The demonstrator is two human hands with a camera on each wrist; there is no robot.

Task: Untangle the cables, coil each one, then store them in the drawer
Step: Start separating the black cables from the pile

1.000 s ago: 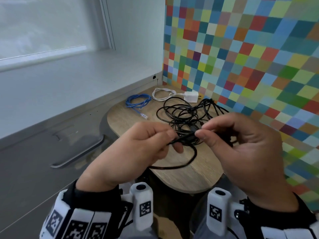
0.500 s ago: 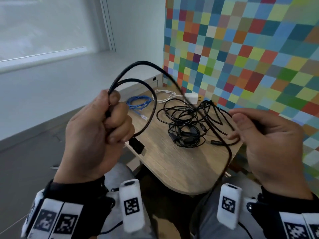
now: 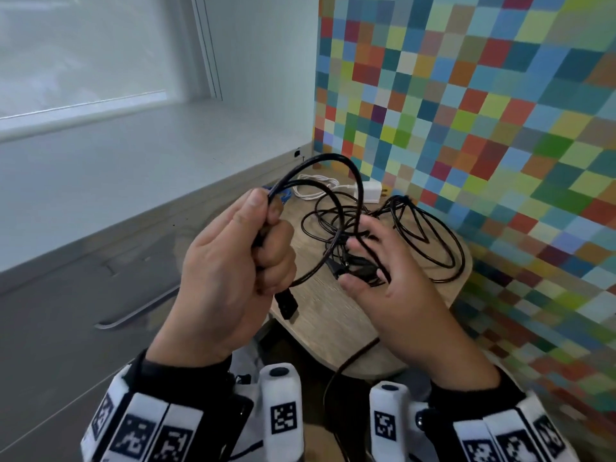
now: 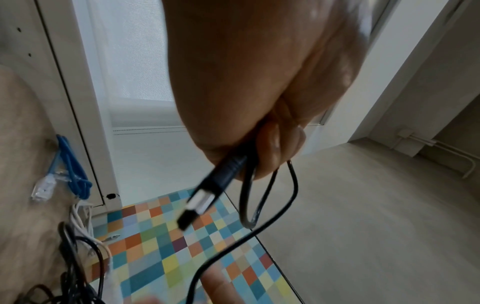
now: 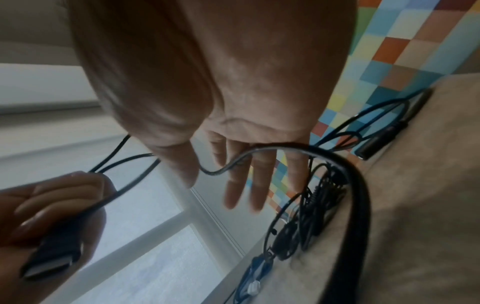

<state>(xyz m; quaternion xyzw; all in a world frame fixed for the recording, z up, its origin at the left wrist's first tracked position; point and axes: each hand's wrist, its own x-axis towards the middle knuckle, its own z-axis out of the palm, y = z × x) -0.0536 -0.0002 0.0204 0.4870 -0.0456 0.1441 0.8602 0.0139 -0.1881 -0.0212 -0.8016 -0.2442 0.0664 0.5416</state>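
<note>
- The left hand (image 3: 230, 271) is clenched round the black cable (image 3: 320, 165) just behind its plug (image 3: 286, 303), with two loops already gathered in its grip above the tabletop (image 3: 320, 311).
- The right hand (image 3: 383, 271) is released, fingers (image 5: 235, 185) spread, with the free run of cable draped across them rather than pinched.
- The step in hand looks like coiling. To do it well, each new turn should probably match the size of the loops already held, fed into the left fist by the right hand with a slight twist so the cable lies flat and does not kink.
- The tail drops past the front edge of the tabletop, between the wrists; its end is out of sight, so it may drag or snag as it is drawn up.
- The plug points down and toward the person, its long axis tilted off vertical; the loops rise up and away from the fist.
- The tangled black cables (image 3: 416, 235) lie on the tabletop just beyond the right hand; keeping the coil clear of them seems wise.
- A blue cable (image 4: 71, 164) and a white charger cable (image 3: 313, 188) lie coiled at the far end; the drawer handle (image 3: 140, 308) sits to the left.
</note>
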